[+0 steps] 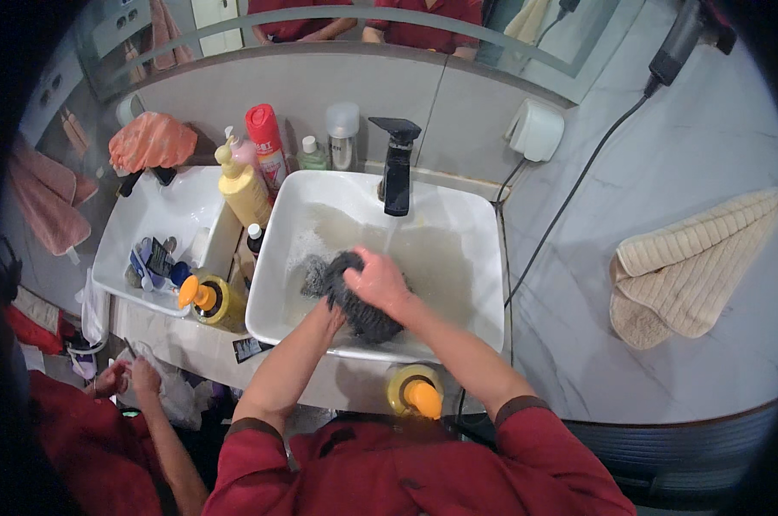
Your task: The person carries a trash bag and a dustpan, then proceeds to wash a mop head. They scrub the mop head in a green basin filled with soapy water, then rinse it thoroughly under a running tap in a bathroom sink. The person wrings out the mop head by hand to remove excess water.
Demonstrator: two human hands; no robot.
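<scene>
A shaggy, wet dark-grey cloth is bunched over murky water in the white sink basin. My right hand grips its upper part, with thumb and fingers pressed into the pile. Only the wrist and heel of my left hand show at the cloth's left side; its fingers are hidden by the cloth. A thin stream of water runs from the black faucet just beyond my right hand. Foam and a soaked dark patch lie in the water to the left.
Yellow pump bottles and a red spray can stand left of the sink. A smaller white basin holds small items. An orange-topped pump bottle stands at the front edge. A co-worker's hands are at lower left. A hairdryer cord hangs at right.
</scene>
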